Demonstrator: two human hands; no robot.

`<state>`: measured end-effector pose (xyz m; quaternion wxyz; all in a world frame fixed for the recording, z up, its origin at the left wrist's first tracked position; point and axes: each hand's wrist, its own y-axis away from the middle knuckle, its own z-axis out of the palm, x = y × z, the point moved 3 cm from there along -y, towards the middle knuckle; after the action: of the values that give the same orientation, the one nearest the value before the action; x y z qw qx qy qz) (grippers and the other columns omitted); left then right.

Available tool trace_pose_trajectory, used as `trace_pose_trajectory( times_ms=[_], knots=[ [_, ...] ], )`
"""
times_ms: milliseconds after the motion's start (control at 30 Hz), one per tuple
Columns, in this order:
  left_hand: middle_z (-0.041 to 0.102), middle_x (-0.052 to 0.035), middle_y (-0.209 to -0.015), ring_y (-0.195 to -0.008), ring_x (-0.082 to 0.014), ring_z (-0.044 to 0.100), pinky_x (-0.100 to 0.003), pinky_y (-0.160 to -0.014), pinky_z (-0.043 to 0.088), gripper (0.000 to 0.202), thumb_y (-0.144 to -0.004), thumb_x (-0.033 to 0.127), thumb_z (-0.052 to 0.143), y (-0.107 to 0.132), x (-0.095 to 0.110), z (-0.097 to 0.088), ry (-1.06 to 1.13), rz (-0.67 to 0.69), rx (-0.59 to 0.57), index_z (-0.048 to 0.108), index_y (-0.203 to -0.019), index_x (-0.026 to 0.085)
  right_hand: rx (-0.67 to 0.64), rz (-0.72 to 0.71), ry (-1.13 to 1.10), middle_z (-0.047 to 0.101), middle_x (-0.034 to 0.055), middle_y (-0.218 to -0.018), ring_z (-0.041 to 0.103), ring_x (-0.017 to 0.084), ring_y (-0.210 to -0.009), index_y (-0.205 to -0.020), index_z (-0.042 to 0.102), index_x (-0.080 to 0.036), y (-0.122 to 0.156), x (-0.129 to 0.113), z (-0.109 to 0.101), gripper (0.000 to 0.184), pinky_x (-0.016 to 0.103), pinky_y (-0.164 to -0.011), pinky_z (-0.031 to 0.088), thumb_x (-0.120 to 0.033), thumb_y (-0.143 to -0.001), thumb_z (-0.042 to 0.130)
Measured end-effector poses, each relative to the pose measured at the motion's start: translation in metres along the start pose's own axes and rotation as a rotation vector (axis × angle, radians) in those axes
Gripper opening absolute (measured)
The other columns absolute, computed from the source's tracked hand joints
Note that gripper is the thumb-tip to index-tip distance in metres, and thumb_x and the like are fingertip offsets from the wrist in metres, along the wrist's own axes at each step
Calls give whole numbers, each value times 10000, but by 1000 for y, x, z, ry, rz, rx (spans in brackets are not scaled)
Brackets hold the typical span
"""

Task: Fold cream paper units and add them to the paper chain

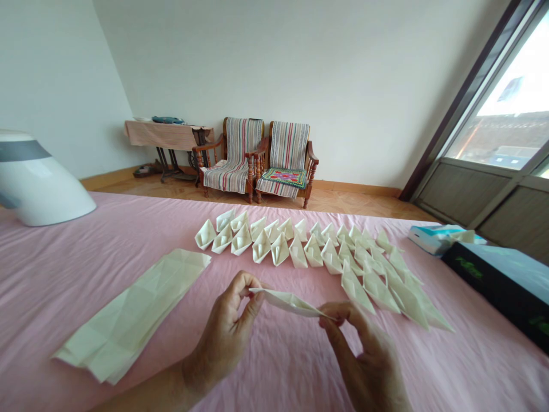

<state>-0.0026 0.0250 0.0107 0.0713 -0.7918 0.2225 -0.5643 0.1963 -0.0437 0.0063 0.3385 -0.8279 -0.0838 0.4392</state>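
A cream folded paper boat point(291, 301) is stretched level between my two hands, above the pink cloth. My left hand point(234, 326) pinches its left tip between thumb and forefinger. At the opposite tip, my right hand point(360, 343) has its thumb and fingers closed on the paper. Just beyond stand rows of finished-looking paper boats point(280, 250), several deep, the ones at the right lying longer and overlapping. To the left of my left hand lies a stack of creased paper sheets point(137, 315), long and pale cream.
The pink cloth point(141, 229) covers the surface. A white plastic object point(47, 183) stands at the far left. A black box point(501, 286) and a tissue pack point(433, 237) sit at the right. Beyond the edge are two wooden armchairs point(283, 160) and a cloth-covered table point(167, 136).
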Motion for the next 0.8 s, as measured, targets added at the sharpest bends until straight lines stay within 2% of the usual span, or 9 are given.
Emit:
trace_pose_trajectory(
  times_ms=[133,333,467,567,667,800],
  knots=[
    [514,0,-731,-735,-168,539,-248,-650,418,193,-943,327,436,0,2,1,3,-31,17,467,-805,197,-12,70,-9,636,-26,-700,611,131,-652,-814,606,-239,0,2,0,106,210,-619,473,-262,-903,553],
    [468,24,-689,-669,-148,512,-234,-606,400,212,-935,342,430,0,1,4,42,-77,-22,443,-778,201,-51,205,-104,603,-7,-650,587,145,-613,-724,589,-218,-1,5,2,213,229,-569,459,-340,-892,540],
    [519,29,-666,-634,-146,526,-237,-599,396,200,-923,331,461,2,-10,7,17,-154,-112,441,-773,201,-153,378,-167,522,-27,-598,528,135,-542,-686,523,-217,7,22,10,237,231,-503,424,-360,-874,520],
    [545,36,-642,-605,-143,536,-228,-570,371,146,-872,241,503,5,-15,9,-110,-177,-162,439,-745,204,-218,454,-141,494,-47,-579,500,126,-502,-701,492,-224,14,35,18,151,222,-465,383,-289,-835,520],
    [536,52,-614,-580,-139,537,-223,-559,351,121,-795,139,509,6,-14,11,-260,-163,-177,441,-722,207,-188,421,-30,484,-63,-562,497,124,-478,-750,484,-232,16,38,21,50,218,-449,343,-209,-789,504],
    [533,44,-629,-598,-148,529,-235,-572,336,142,-726,80,503,2,-11,14,-478,-120,-172,447,-694,206,-151,300,129,492,-67,-523,501,134,-455,-773,481,-246,15,32,22,70,227,-440,304,-177,-772,487]
  ],
)
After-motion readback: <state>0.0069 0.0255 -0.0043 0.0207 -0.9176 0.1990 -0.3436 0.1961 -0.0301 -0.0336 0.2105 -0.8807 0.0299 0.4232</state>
